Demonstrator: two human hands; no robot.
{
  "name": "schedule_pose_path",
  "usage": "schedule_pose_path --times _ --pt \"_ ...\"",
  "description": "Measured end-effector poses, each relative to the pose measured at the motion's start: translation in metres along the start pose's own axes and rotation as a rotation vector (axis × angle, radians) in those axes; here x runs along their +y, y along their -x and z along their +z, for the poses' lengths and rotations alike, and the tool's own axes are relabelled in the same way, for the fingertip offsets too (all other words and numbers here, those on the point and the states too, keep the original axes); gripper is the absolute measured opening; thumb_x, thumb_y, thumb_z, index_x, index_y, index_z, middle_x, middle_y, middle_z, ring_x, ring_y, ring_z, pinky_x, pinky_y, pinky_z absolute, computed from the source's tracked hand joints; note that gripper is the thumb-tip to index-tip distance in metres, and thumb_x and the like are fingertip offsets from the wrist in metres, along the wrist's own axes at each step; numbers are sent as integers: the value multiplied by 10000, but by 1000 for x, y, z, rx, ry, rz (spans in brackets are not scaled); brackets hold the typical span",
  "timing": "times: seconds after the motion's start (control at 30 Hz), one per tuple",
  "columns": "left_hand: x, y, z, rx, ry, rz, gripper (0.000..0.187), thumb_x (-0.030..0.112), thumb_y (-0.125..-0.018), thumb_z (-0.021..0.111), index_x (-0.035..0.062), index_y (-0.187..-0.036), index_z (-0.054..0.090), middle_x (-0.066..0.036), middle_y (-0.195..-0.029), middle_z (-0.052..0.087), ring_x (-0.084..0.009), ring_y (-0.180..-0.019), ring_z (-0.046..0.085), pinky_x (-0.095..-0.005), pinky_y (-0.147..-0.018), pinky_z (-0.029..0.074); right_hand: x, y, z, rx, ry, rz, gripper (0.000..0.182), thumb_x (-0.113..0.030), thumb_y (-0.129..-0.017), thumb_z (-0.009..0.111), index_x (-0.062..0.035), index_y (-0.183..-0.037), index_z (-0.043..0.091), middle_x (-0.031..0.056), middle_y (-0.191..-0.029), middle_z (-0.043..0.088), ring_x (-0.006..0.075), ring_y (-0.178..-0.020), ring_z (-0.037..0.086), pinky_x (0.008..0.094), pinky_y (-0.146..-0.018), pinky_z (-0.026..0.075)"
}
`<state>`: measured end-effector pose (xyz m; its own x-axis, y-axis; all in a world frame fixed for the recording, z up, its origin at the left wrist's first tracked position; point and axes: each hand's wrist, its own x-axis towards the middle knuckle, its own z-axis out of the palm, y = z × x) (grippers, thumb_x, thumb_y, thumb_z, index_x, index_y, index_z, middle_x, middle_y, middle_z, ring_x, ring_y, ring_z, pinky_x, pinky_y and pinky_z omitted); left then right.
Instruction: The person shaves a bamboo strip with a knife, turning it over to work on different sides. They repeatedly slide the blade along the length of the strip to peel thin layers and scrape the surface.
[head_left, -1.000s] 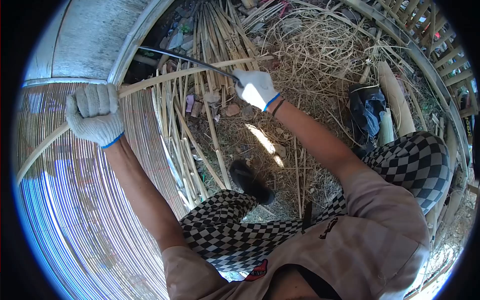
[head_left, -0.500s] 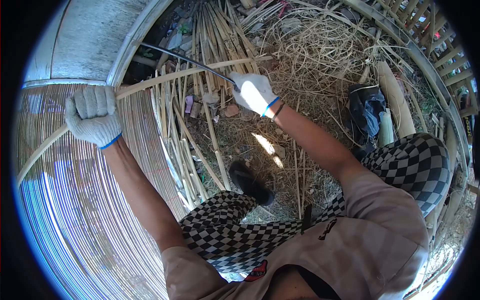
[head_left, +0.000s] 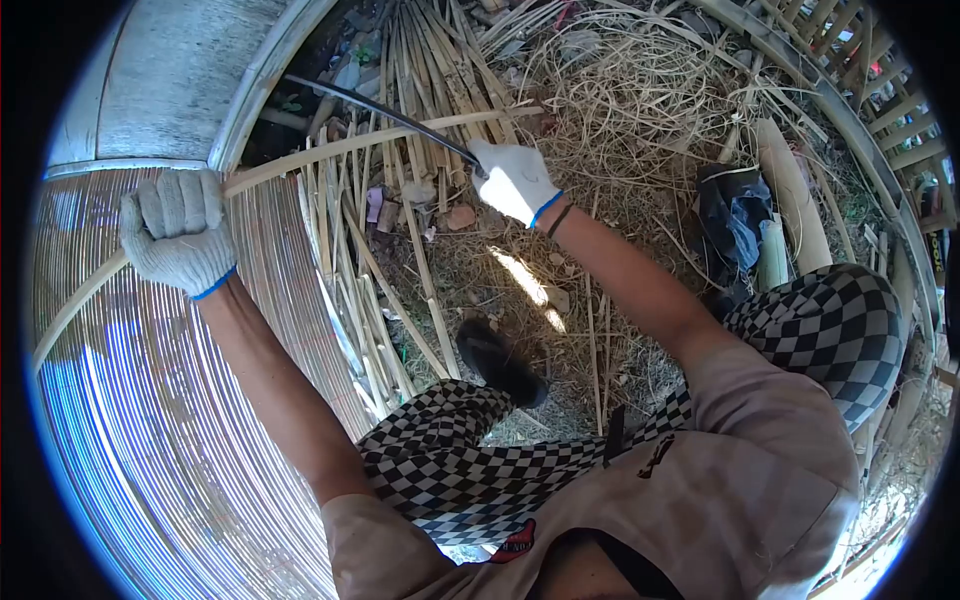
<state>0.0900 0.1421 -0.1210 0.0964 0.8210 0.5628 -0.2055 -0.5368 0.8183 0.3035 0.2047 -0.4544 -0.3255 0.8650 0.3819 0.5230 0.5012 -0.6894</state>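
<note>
A pale, curved bamboo strip [head_left: 350, 146] runs from the lower left edge up to the right. At the left my left hand [head_left: 180, 232], in a grey-white knitted glove with a blue cuff, is closed around this strip. My right hand [head_left: 516, 182], in a matching glove, is closed on the near end of a long dark blade [head_left: 385, 110]; its handle is hidden in the fist. The blade points up and left and crosses the strip. Its far tip lies near the wooden frame.
A slatted bamboo mat [head_left: 170, 400] spreads on the left below a weathered panel [head_left: 180, 80]. Split bamboo sticks [head_left: 430, 70] and a heap of shavings [head_left: 640, 110] cover the ground. Black plastic [head_left: 735, 225] lies at right. A dark shoe [head_left: 500, 362] is at centre.
Both gloved hands have shifted slightly; my right hand and the blade moved a little to the right, while my left hand moved slightly left with the strip still held.
</note>
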Motion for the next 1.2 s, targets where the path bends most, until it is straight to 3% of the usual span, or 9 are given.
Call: schedule_pose_path --times 0.07,0.13,0.33,0.53,0.7,0.8,0.9,1.1,1.2 --pt "1 1 3 -16 -10 -6 519 299 -1050 470 221 -556 331 55 -466 249 -100 -391 161 -286 -399 242 30 4 6 -94 -25 187 170 -219 -921 618 -76 -1012 633 156 -792 707 358 -798 721 494 -716 567" --pt "3 3 7 1 -2 -16 510 291 -1048 477 218 -564 335 53 -474 257 -99 -397 164 -284 -403 248 102 14 39 -190 -28 525 265 -194 -902 629 -73 -1133 678 216 -992 739 364 -1000 718 509 -850 567" --pt "0 0 26 -82 57 -11 524 288 -1082 436 213 -571 344 45 -472 266 -103 -408 192 -285 -397 248 88 5 38 -165 33 602 307 -185 -872 648 -49 -1143 696 208 -1081 743 386 -1022 714 484 -834 579" --pt "-1 -9 18 -17 19 -3 524 264 -1066 409 213 -548 348 46 -463 268 -104 -402 183 -279 -403 255 42 8 -3 -166 -32 267 238 -212 -880 663 -15 -1015 668 193 -1002 744 413 -956 712 510 -820 568" --pt "2 -5 20 -34 -2 0 523 271 -1071 416 215 -555 353 45 -459 281 -102 -389 192 -281 -400 264 142 43 41 -341 32 693 320 -243 -930 642 -22 -1158 681 212 -1117 733 374 -1065 704 471 -921 568" --pt "1 -5 35 -78 24 -4 527 277 -1077 420 216 -558 354 48 -460 279 -98 -392 206 -285 -396 265 125 36 26 -417 -61 782 364 -253 -948 626 -20 -1224 672 227 -1171 720 355 -1120 692 460 -956 564" --pt "1 -4 44 -89 49 -20 532 279 -1075 428 217 -552 348 48 -461 276 -99 -397 207 -291 -403 257 104 26 37 -295 -144 769 325 -257 -935 629 -38 -1171 680 236 -1106 727 385 -1063 701 470 -925 567" --pt "-1 -4 58 -92 22 -19 531 265 -1062 455 219 -546 338 50 -462 273 -99 -398 206 -294 -407 253 36 23 -15 -132 -148 308 258 -261 -902 638 -70 -1072 668 237 -968 723 428 -955 700 491 -863 563" --pt "0 0 65 -57 -5 -20 535 280 -1063 477 217 -550 340 47 -468 282 -101 -406 221 -293 -411 260 105 49 46 -126 -26 490 294 -252 -904 655 -42 -1109 677 230 -1018 732 395 -973 715 466 -838 581"
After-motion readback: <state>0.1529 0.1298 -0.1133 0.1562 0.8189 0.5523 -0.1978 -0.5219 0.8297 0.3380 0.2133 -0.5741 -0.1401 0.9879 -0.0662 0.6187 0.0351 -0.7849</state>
